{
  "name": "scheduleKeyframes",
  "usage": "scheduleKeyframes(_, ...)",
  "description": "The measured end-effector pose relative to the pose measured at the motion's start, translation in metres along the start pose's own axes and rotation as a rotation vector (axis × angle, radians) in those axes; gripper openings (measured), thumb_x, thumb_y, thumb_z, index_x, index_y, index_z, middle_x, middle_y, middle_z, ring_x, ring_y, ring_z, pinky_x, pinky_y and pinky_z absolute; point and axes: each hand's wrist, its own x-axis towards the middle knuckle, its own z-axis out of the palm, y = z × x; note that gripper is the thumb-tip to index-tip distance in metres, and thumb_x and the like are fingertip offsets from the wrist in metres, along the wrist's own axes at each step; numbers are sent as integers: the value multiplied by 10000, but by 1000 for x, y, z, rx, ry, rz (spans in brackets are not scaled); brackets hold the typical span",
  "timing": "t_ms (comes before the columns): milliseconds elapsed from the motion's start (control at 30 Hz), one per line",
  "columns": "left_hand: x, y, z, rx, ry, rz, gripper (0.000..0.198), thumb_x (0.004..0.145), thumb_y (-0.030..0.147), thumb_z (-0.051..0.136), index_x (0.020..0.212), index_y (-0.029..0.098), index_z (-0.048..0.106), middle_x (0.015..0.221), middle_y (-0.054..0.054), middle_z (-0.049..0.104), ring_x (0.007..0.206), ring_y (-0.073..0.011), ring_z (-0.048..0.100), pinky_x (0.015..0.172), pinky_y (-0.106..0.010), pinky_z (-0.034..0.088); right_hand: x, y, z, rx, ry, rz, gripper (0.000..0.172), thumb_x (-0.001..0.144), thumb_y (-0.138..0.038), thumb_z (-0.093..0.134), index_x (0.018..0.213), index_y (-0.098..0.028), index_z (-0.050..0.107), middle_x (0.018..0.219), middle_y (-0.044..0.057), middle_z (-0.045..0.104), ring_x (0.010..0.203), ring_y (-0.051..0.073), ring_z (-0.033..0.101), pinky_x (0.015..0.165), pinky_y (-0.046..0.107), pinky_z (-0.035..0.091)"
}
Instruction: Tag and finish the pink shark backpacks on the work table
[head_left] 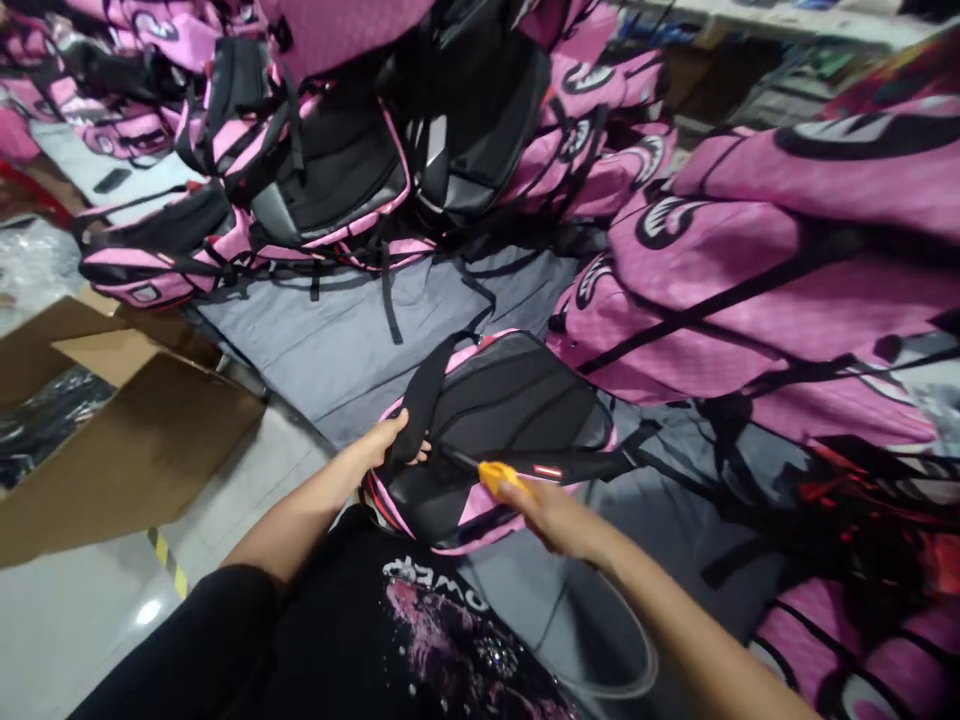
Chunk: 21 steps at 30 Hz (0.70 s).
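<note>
A pink and black backpack (517, 400) lies in front of me with its padded black back panel facing up. My left hand (394, 438) is closed around a black shoulder strap (427, 390) at the near left end of the bag. In my right hand (540, 505) is a yellow air blow gun (501, 478), its thin nozzle pointing left at the panel, close to my left fingers. A clear hose (651, 660) loops below my right forearm. The second shoulder strap (592, 465), with a small red and white label, lies along the bag's near side.
Grey cloth (300, 340) covers the table. Pink backpacks (750, 290) are piled on the right, and more black-backed bags (330, 170) line the far side. An open cardboard box (150, 430) stands on the left, above floor marked with yellow-black tape (166, 562).
</note>
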Motion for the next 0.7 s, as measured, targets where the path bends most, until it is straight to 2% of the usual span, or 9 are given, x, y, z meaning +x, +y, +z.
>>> scheduleKeyframes(67,11,5,-3,-56,20,-73,648,1013,517,171,1032,59,629,784,-154,738,568,-186,693,535,-272,548,5,2,-5,-34,60,93,570,976,-546,316,1139,-136,677,897,155,724,843,271,688,738,337,499)
scheduleKeyframes(133,20,5,-3,-64,15,-107,637,1009,527,195,984,63,630,707,-134,722,524,-190,678,495,-272,536,10,-1,-14,-78,102,170,607,992,-526,257,1142,-100,663,954,192,715,890,288,684,758,350,490)
scheduleKeyframes(167,23,5,-3,-73,14,-121,643,1007,537,193,972,67,631,691,-126,718,519,-189,676,493,-272,538,12,-5,-16,-80,85,153,605,985,-547,277,1132,-110,667,971,187,715,909,287,682,766,344,490)
scheduleKeyframes(267,30,3,-3,-92,16,-164,663,1002,552,176,977,71,633,707,-130,721,545,-194,686,521,-283,555,12,-18,-16,-33,-77,-31,580,937,-622,376,1124,-168,685,972,138,726,912,264,679,765,314,497)
scheduleKeyframes(400,39,4,-9,-86,23,-222,663,996,549,182,1003,67,638,746,-157,725,594,-227,699,560,-330,573,5,-26,-11,-43,-37,25,651,937,-634,336,1131,-121,686,912,153,723,871,269,675,743,326,507)
scheduleKeyframes(467,42,5,-10,-65,30,-232,663,997,540,180,988,65,641,738,-161,719,593,-233,692,565,-347,574,3,-28,-8,-7,-136,-96,646,918,-652,375,1134,-131,692,906,132,728,857,258,673,749,322,513)
scheduleKeyframes(533,43,6,-10,-35,39,-217,663,998,536,171,959,72,644,730,-155,713,589,-227,681,575,-354,573,5,-33,-8,13,-231,-195,627,904,-661,410,1137,-153,696,913,112,734,851,246,674,753,310,515)
scheduleKeyframes(633,41,3,-6,24,68,-144,677,994,553,155,944,92,648,749,-141,705,592,-212,662,592,-351,563,8,-44,-15,-46,-121,-115,617,934,-634,380,1151,-146,689,917,126,735,854,244,683,742,297,506)
scheduleKeyframes(700,37,-3,2,76,127,-59,722,980,599,133,1019,98,652,771,-135,693,617,-212,651,608,-346,548,5,-51,-25,-86,-97,-121,588,937,-621,401,1168,-161,685,947,123,737,875,243,687,751,291,502)
